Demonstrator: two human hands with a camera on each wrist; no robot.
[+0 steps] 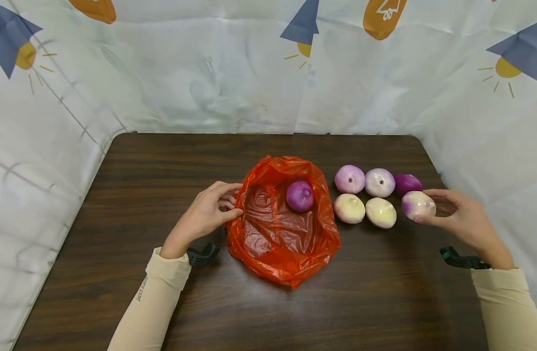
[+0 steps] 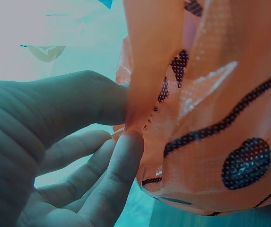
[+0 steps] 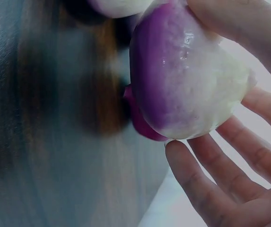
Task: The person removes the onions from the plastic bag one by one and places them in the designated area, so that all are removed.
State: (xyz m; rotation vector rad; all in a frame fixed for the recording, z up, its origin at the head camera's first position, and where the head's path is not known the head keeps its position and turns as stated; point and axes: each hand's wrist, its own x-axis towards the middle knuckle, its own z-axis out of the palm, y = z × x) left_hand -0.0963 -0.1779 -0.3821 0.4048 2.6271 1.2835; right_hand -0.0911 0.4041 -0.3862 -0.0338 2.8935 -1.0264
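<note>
My left hand (image 1: 205,214) pinches the left rim of a red plastic bag (image 1: 279,261); the left wrist view shows thumb and fingers on its thin film, which carries black printed marks. Inside the bag, towards the back, lies a purple onion (image 1: 300,196). On the right, my right hand (image 1: 461,219) grips a white-and-purple onion (image 3: 187,80) between thumb and fingers. Just behind that onion is a darker purple onion (image 1: 407,184). Whether the held onion is off the table cannot be told for certain from the head view.
Between the bag and my right hand sit two pale purple onions, the left one (image 1: 349,179) and the right one (image 1: 380,183). In front of them are two whitish onions, one (image 1: 349,208) beside the bag and another (image 1: 381,213). A patterned white cloth (image 1: 233,73) hangs behind the dark wooden table (image 1: 171,156).
</note>
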